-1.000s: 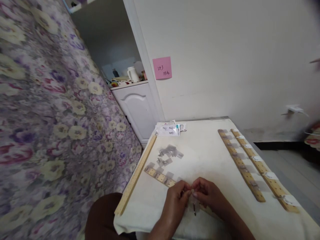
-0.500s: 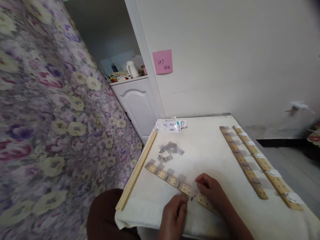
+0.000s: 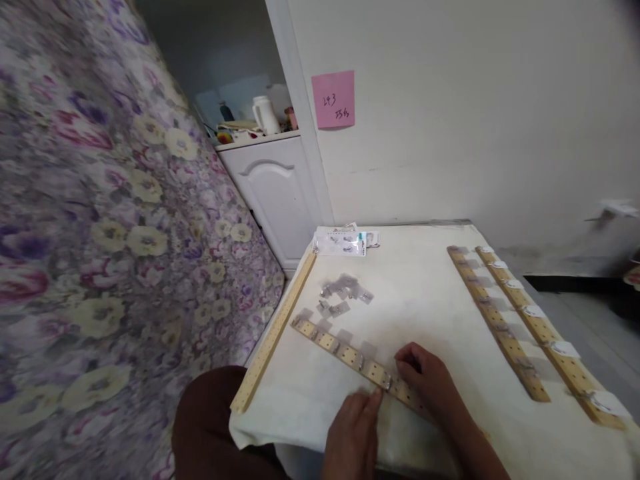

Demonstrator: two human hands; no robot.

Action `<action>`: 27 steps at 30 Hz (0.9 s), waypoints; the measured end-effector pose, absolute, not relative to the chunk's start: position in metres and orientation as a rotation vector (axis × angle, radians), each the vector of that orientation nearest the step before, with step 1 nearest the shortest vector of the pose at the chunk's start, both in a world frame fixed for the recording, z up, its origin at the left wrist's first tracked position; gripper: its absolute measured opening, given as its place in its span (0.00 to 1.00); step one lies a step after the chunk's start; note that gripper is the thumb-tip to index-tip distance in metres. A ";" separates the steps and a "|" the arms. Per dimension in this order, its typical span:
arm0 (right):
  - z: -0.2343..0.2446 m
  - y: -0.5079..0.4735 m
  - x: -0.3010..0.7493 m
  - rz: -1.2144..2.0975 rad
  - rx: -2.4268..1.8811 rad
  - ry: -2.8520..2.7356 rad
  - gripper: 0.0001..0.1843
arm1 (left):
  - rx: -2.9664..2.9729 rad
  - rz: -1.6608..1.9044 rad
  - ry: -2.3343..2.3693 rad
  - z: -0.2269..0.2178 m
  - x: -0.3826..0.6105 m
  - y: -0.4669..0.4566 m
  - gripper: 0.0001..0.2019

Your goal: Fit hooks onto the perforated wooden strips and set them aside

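Note:
A wooden strip with rows of small holes (image 3: 327,343) lies slantwise on the cloth, bearing several small metal pieces with clear plastic tags along it. My left hand (image 3: 353,427) is closed at the strip's near edge, its fingertips against the lower end of a shiny metal piece (image 3: 387,381). Above the strip's right part, my right hand (image 3: 427,377) has its fingers curled and pinched together; whatever lies between them is hidden. Farther back sits a loose pile of similar metal pieces on clear tags (image 3: 345,288).
At the left edge runs a bare wooden strip (image 3: 275,333). Two more strips on the right, one with clear tags (image 3: 493,317) and one with white tags (image 3: 540,327), carry metal pieces. Printed packets (image 3: 343,243) lie at the back of the cloth-covered table (image 3: 420,273). A floral curtain (image 3: 125,267) hangs at left.
The left hand has shifted slightly right, its fingertips now at the metal piece on the strip. That piece, tilted before, sits across the strip. The view has tilted down a little.

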State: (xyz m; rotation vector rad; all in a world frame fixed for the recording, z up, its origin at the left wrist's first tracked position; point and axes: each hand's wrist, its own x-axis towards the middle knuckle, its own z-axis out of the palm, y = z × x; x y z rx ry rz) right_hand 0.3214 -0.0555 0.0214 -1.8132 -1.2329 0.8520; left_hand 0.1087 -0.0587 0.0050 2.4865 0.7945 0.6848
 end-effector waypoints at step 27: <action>0.017 -0.052 0.323 0.839 -1.849 -1.241 0.06 | 2.690 0.288 1.016 0.004 0.117 -0.058 0.30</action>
